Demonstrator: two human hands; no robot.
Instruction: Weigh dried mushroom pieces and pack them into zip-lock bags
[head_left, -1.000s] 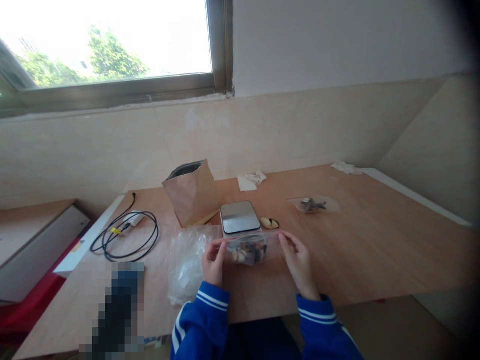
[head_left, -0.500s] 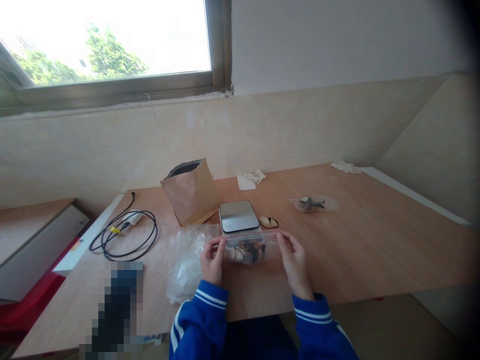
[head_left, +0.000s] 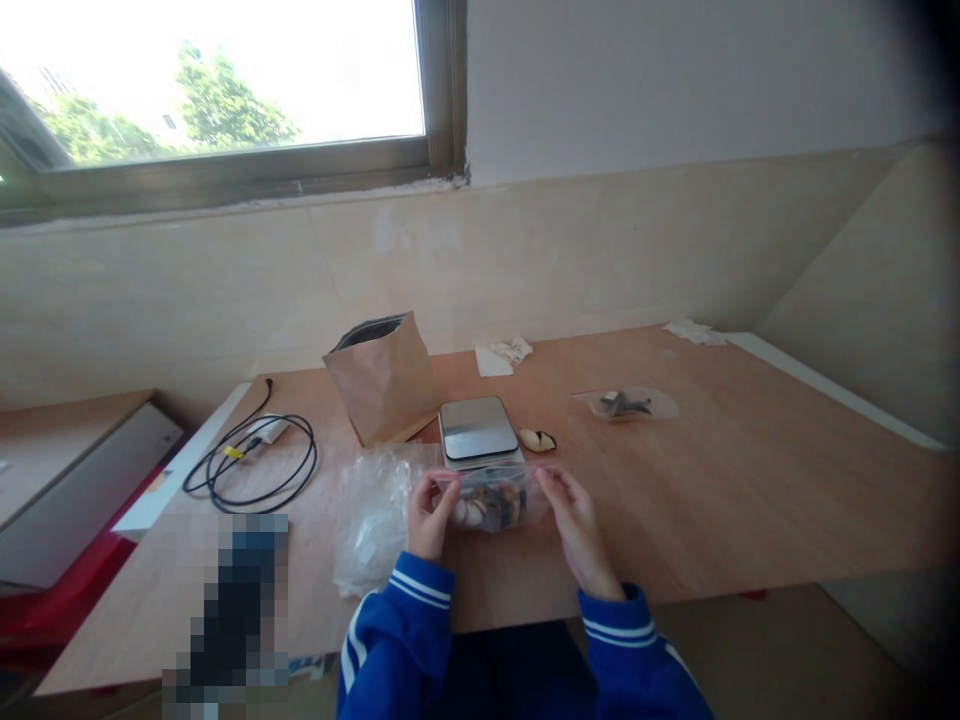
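Right now we hold a clear bag (head_left: 491,497) between both hands, just above the table (head_left: 750,490) at its near edge. Our left hand (head_left: 429,516) pinches the bag's left end, and our right hand (head_left: 574,520) pinches the right end, so the hands stand apart with the bag stretched between them. Dark and pale pieces sit inside it; we cannot tell what they are. Just behind the bag lies a scale (head_left: 478,430), with a small pale piece (head_left: 538,440) beside it on the right. A brown paper bag (head_left: 384,378) stands open behind the scale to the left. Crumpled plastic (head_left: 371,520) lies just left of our left hand, a black cable (head_left: 251,462) farther left.
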